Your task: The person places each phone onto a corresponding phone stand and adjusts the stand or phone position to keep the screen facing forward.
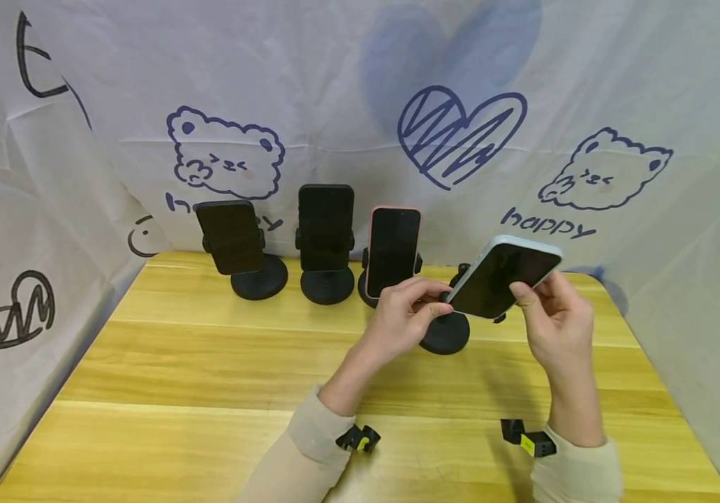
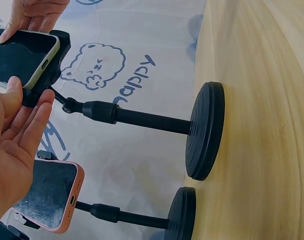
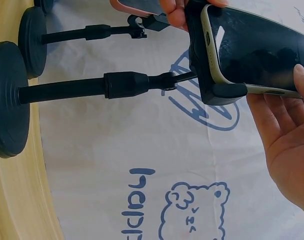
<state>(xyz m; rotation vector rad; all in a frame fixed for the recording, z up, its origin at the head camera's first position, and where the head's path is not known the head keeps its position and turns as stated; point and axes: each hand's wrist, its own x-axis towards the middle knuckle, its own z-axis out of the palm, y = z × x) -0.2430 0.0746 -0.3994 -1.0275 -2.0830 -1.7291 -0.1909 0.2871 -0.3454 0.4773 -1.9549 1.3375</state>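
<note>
A smartphone (image 1: 498, 283) with a pale frame and dark screen lies tilted against the clamp (image 3: 204, 75) of a black phone stand (image 2: 152, 120). My right hand (image 1: 561, 335) pinches the phone along its right edge, thumb on the screen and fingers behind. With thumb and fingertips, my left hand (image 1: 400, 318) grips one side of that clamp, right at the phone's lower left corner. In the right wrist view, a clamp jaw hooks over the phone's near edge at its lower end. The stand's round base (image 1: 444, 337) rests on the table.
Left of this stand, a pink-framed phone (image 1: 394, 251) and two dark phones, one in the middle (image 1: 326, 227) and one leaning at far left (image 1: 230, 237), sit in similar stands along the back of the wooden table (image 1: 209, 391). A drawn-on white cloth (image 1: 334, 70) hangs behind.
</note>
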